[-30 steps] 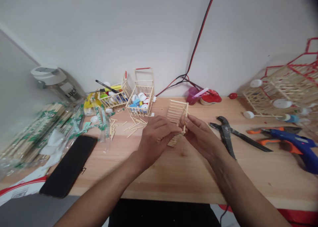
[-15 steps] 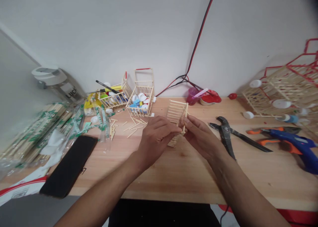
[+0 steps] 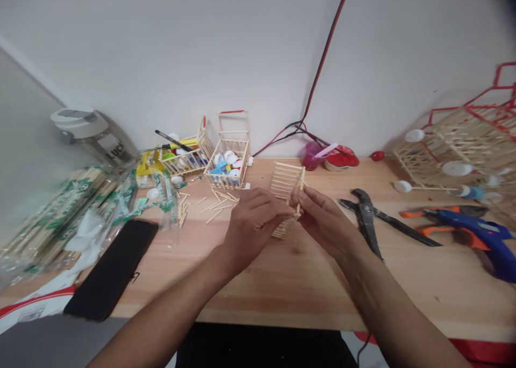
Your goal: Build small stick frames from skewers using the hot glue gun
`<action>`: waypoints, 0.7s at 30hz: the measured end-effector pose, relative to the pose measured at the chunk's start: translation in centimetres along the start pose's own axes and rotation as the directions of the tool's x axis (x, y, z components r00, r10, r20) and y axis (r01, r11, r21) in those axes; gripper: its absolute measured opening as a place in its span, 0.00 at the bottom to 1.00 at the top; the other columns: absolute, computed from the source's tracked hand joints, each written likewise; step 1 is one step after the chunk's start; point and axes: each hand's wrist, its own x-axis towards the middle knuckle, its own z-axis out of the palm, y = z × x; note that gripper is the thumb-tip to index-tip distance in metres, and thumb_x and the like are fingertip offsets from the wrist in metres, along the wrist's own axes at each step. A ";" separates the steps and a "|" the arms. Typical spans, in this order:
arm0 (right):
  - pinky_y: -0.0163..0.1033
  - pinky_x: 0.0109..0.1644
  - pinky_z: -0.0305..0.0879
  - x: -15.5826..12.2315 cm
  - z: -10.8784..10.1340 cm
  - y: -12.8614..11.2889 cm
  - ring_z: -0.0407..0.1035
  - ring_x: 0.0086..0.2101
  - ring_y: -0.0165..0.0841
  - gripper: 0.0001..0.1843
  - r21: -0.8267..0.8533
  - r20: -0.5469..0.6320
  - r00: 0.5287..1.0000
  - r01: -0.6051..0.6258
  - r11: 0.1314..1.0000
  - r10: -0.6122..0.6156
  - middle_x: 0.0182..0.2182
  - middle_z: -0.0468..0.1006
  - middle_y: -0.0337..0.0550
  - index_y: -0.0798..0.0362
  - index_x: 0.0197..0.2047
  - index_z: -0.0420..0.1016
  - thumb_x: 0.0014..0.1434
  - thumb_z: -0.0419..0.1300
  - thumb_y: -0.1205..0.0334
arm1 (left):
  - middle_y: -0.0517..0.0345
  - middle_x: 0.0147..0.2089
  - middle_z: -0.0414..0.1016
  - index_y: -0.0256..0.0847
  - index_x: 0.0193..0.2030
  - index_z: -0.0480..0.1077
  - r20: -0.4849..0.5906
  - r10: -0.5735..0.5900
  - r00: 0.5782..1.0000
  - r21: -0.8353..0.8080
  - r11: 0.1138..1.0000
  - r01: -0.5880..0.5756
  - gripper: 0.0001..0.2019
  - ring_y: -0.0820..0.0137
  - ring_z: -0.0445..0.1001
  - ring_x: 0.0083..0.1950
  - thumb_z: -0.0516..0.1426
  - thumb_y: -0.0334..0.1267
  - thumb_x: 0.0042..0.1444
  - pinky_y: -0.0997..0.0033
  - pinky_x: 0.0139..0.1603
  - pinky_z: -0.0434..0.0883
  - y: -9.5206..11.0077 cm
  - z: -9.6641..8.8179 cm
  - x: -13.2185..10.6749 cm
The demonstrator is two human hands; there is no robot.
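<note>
Between my hands a small frame of thin wooden sticks (image 3: 284,181) stands tilted on the table, its slats running crosswise. My left hand (image 3: 258,215) pinches the frame's near lower corner with thumb and forefinger. At the right edge, the fingers of my right hand (image 3: 320,215) close round the upright stick (image 3: 301,182). Part of the frame is hidden behind my left fingers. Short cut sticks (image 3: 217,207) lie scattered to the left of my left hand.
Behind stand two small stick carts (image 3: 228,164) (image 3: 185,161) holding bottle caps. Pliers (image 3: 366,217) and a blue glue gun (image 3: 475,228) lie right, below stacked stick carts (image 3: 455,137). A phone (image 3: 113,268), wrapped skewers (image 3: 52,212) and a bottle (image 3: 97,134) are left; a purple cup (image 3: 312,156) is behind.
</note>
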 end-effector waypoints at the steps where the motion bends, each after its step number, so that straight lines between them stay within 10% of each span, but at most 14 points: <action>1: 0.33 0.33 0.53 0.0 0.0 0.0 0.54 0.28 0.26 0.12 0.001 0.002 1.000 -0.001 1.000 0.001 0.26 0.63 0.35 0.52 0.28 0.70 0.59 0.60 0.55 | 0.58 0.33 0.78 0.39 0.35 0.74 0.002 -0.002 1.000 0.003 1.000 0.002 0.03 0.72 0.73 0.37 0.59 0.32 0.58 0.67 0.44 0.68 0.0 0.0 0.0; 21: 0.34 0.30 0.49 0.1 0.2 -0.5 0.52 0.26 0.27 0.14 -0.016 -0.017 0.999 -0.027 0.999 0.027 0.24 0.61 0.35 0.53 0.27 0.70 0.55 0.64 0.52 | 0.56 0.32 0.77 0.37 0.35 0.75 -0.003 0.012 1.000 0.008 1.000 -0.012 0.03 0.72 0.73 0.37 0.59 0.30 0.57 0.67 0.44 0.69 0.0 0.0 -0.1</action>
